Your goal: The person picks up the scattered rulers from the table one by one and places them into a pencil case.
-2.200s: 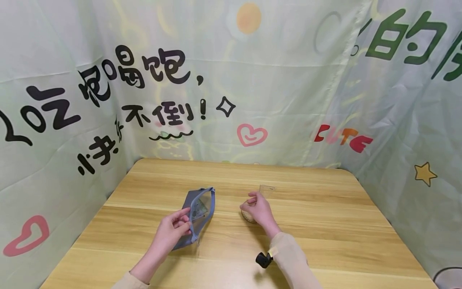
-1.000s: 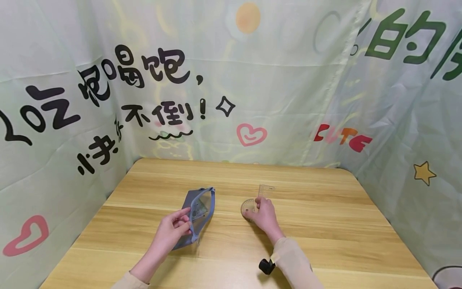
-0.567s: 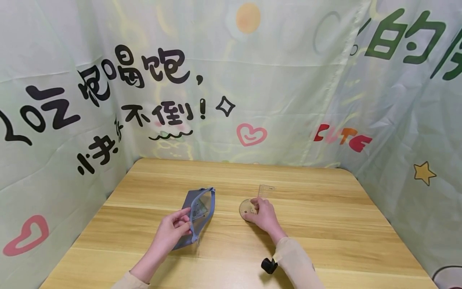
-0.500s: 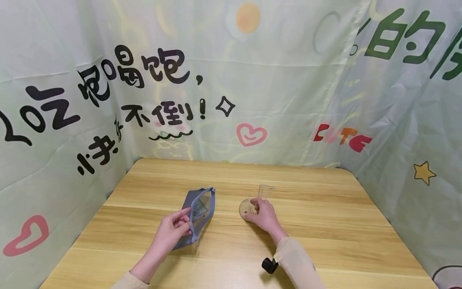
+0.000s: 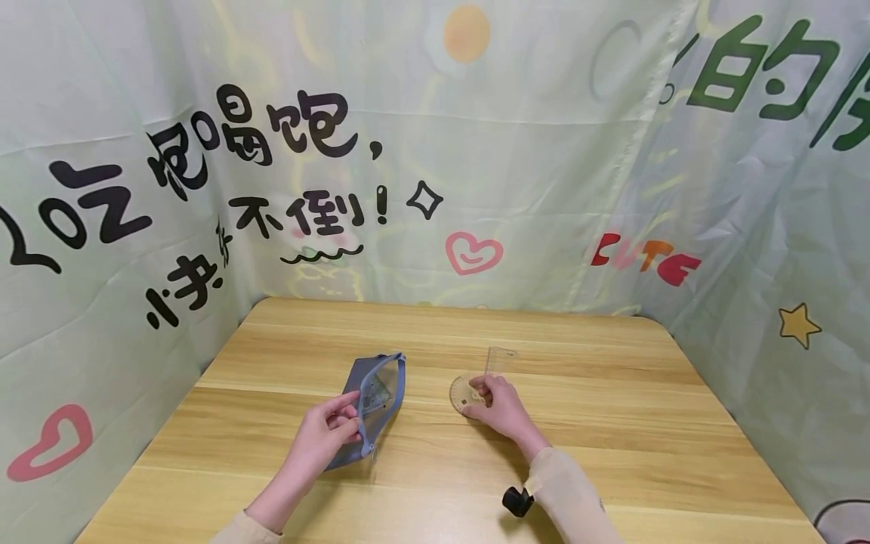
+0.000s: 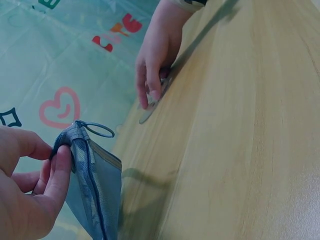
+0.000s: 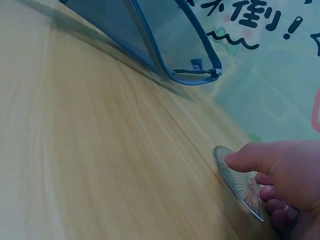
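Booth (image 5: 557,174), printed cloth walls (image 5: 401,68), wooden table (image 5: 625,408)

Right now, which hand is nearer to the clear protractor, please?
Right. The right hand holds the protractor between thumb and fingers; the left hand is off to its left, gripping the open blue pouch.

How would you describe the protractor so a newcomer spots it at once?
On the wooden table, right of the open blue pouch, find the person's right hand. The protractor is the clear piece it holds, its curved edge unlike the straight-edged clear piece beyond.
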{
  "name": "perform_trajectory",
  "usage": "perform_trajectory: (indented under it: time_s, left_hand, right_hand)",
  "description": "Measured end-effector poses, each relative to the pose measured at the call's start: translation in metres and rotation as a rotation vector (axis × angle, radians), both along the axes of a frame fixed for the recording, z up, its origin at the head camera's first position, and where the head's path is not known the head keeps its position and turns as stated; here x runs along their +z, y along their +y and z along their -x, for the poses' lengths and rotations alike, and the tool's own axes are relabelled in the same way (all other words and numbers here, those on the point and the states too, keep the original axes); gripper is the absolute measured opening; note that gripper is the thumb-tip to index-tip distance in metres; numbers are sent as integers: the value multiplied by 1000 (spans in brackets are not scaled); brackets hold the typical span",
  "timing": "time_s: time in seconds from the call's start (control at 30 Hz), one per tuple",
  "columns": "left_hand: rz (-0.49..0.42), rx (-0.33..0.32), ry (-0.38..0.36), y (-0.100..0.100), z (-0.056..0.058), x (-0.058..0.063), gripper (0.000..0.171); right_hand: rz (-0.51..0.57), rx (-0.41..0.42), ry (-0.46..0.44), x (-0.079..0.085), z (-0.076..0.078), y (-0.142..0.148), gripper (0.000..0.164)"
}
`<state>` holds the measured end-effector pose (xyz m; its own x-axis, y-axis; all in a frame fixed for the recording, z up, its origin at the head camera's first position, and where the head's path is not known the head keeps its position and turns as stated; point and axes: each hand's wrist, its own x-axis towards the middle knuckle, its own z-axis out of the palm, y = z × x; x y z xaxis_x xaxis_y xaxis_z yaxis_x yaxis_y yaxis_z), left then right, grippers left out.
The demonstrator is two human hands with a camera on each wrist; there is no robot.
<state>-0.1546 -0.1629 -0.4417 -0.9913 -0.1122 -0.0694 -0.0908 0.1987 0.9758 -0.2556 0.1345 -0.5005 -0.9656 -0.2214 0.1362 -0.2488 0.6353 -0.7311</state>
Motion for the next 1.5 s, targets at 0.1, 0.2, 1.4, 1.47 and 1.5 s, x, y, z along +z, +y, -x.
perform_trajectory:
  time_s: [0.1,0.2,1.4,1.47,1.5]
  left_hand:
    - [0,-1,0,0,0,0,50]
    - [-1,-2,1,0,0,0,50]
    - [6,-6,11,2,0,0,50]
    - [6,-5,10,2,0,0,50]
    - [6,-5,10,2,0,0,49]
  right_hand:
    - [14,8,-10,1,-3,2,52]
    - [20,12,-19,1,-6,3,55]
    - [-54,-39,-68,13,-7,-13,51]
    - [-34,-34,-83,14,-7,-12,52]
    - [-23,-31,-94,14,-7,-12,52]
